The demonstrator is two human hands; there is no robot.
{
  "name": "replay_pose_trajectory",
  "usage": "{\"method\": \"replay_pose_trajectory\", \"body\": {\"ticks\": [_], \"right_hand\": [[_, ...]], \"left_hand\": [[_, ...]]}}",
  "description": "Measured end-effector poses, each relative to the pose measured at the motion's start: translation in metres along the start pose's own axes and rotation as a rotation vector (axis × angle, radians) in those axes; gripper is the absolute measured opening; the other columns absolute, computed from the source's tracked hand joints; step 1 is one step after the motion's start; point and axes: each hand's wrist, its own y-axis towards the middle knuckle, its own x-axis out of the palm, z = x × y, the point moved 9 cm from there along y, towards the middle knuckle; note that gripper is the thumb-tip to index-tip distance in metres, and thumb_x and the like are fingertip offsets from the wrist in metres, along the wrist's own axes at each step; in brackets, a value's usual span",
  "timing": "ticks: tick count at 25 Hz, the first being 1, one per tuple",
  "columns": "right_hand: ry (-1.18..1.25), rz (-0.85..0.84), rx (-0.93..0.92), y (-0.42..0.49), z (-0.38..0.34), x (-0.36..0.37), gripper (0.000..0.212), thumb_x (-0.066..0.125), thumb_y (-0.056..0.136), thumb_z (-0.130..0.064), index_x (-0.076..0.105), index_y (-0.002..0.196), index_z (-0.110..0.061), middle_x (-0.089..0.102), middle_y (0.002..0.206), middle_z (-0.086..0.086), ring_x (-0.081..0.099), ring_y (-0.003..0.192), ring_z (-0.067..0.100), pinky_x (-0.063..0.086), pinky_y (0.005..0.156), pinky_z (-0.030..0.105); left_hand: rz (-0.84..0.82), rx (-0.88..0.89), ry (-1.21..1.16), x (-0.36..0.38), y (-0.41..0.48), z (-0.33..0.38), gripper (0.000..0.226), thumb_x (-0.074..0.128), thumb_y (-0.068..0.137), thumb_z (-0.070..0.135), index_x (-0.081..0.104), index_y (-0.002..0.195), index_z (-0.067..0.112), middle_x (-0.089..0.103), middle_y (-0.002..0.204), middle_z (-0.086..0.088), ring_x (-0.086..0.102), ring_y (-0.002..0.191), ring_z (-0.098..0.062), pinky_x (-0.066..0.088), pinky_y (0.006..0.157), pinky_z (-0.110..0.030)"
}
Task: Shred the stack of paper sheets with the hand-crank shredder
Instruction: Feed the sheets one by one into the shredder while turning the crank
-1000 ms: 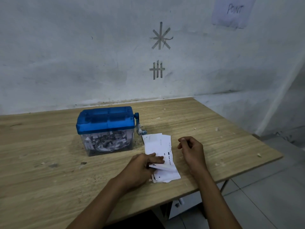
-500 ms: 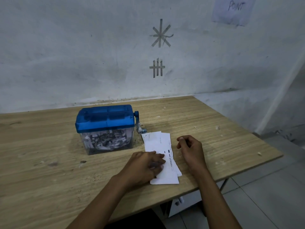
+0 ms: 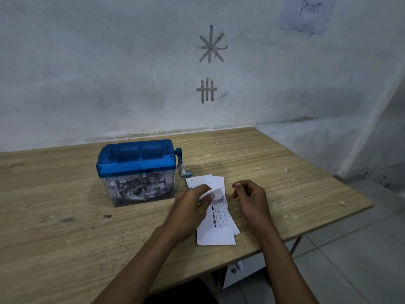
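Head view, down onto a desk corner. Behind everything, a scuffed grey wall (image 3: 87,62). Against it, a wooden table (image 3: 54,238), with tiled floor (image 3: 350,270) past its right edge.

Left of centre on the table, upright and well back from the near edge, the shredder (image 3: 135,172): blue translucent lid (image 3: 135,159) over a clear bin packed with shreds (image 3: 140,187).

In from the bottom, two bare forearms. Left hand (image 3: 190,207) over the far half of the stack, thumb and fingers curled, pinching the lifted end of the top sheet (image 3: 215,193); blurred there, so exact grip hard to read. Right hand (image 3: 252,198) just right of the stack and apart from it, fingers loosely curled inward, nothing in them.

Between the hands, flat on the table and just right of the shredder, the stack (image 3: 217,229): white sheets, slightly fanned, print along the uppermost flat one.

High on the wall at right, a paper note (image 3: 306,14) lettered "POINT". Mid-wall, a tape star (image 3: 210,46) above a tape tally (image 3: 206,90).

On the shredder's right side, the crank (image 3: 181,165), hanging down, knob near the stack's far-left corner.

Scattered on the tabletop, small scraps (image 3: 341,202).
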Motion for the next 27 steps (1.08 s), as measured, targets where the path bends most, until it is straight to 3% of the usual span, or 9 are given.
{"method": "replay_pose_trajectory", "body": {"ticks": [1,4,6,10,13,18,21,24,27], "right_hand": [[-0.002,-0.004,-0.001,0.0,0.0,0.0,0.02,0.056,0.101,-0.019,0.07,0.087,-0.016,0.068,0.069,-0.002,0.057,0.061,0.007,0.044,0.055,0.016],[0.027,-0.002,-0.022,-0.001,-0.004,-0.001,0.019,0.056,0.101,-0.017,0.071,0.089,-0.016,0.067,0.07,-0.002,0.057,0.06,0.004,0.045,0.055,0.016],[0.119,0.036,-0.057,-0.001,-0.008,-0.006,0.018,0.056,0.101,-0.015,0.071,0.091,-0.015,0.066,0.069,-0.001,0.056,0.06,0.01,0.045,0.055,0.02],[0.208,0.061,-0.131,-0.001,-0.022,-0.008,0.018,0.056,0.101,-0.011,0.07,0.091,-0.013,0.064,0.067,0.002,0.055,0.06,0.013,0.046,0.058,0.026],[0.195,-0.049,-0.139,0.002,-0.039,0.012,0.017,0.056,0.101,-0.009,0.07,0.092,-0.01,0.066,0.068,0.001,0.057,0.061,0.007,0.047,0.063,0.027],[0.023,-0.105,-0.208,0.005,-0.07,0.042,0.016,0.07,0.093,-0.023,0.065,0.108,-0.027,0.064,0.112,-0.014,0.054,0.098,-0.001,0.042,0.079,0.022],[0.049,-0.266,-0.246,0.001,-0.095,0.07,0.048,0.077,0.087,-0.034,0.051,0.128,-0.036,0.052,0.134,-0.023,0.049,0.121,-0.001,0.043,0.09,0.02],[0.168,-0.553,-0.248,-0.01,-0.125,0.11,0.04,0.072,0.091,-0.034,0.059,0.129,-0.029,0.068,0.125,-0.013,0.063,0.117,0.009,0.057,0.089,0.032],[0.236,-0.582,-0.214,-0.012,-0.151,0.133,0.026,0.073,0.091,-0.019,0.069,0.118,-0.022,0.075,0.113,-0.008,0.071,0.104,0.012,0.06,0.081,0.032]], "left_hand": [[0.035,0.005,0.02,-0.005,0.005,0.003,0.006,0.055,0.103,0.024,0.058,0.102,0.03,0.065,0.092,0.007,0.06,0.079,-0.01,0.051,0.065,-0.037],[0.085,0.059,-0.023,-0.022,0.017,0.022,0.035,0.059,0.096,0.002,0.048,0.119,0.027,0.06,0.115,0.004,0.06,0.098,-0.01,0.061,0.072,-0.037],[0.168,0.082,-0.052,-0.043,0.022,0.036,0.044,0.062,0.093,-0.002,0.047,0.123,0.027,0.056,0.115,0.005,0.059,0.098,-0.008,0.062,0.074,-0.032],[0.36,0.01,-0.309,-0.092,0.033,0.039,0.01,0.059,0.099,0.01,0.059,0.098,0.02,0.068,0.106,-0.002,0.068,0.093,-0.019,0.063,0.07,-0.039],[0.411,-0.159,-0.701,-0.117,0.034,0.026,0.003,0.06,0.101,0.012,0.063,0.1,0.012,0.069,0.105,-0.006,0.071,0.094,-0.021,0.064,0.069,-0.04],[0.476,-0.163,-0.71,-0.168,0.034,0.013,0.012,0.066,0.097,0.014,0.064,0.108,0.019,0.076,0.089,0.01,0.074,0.083,-0.011,0.061,0.066,-0.029],[0.476,-0.167,-0.666,-0.192,0.035,0.006,0.032,0.068,0.096,0.014,0.051,0.122,0.02,0.076,0.094,0.002,0.075,0.081,-0.014,0.064,0.068,-0.037],[0.537,-0.175,-0.664,-0.21,0.034,0.002,0.043,0.071,0.094,0.015,0.036,0.118,0.02,0.073,0.095,-0.007,0.073,0.073,-0.013,0.06,0.059,-0.032],[0.578,-0.201,-0.709,-0.225,0.037,-0.005,0.051,0.072,0.094,0.024,0.026,0.117,0.022,0.069,0.103,-0.01,0.07,0.077,-0.014,0.058,0.062,-0.027]]}}
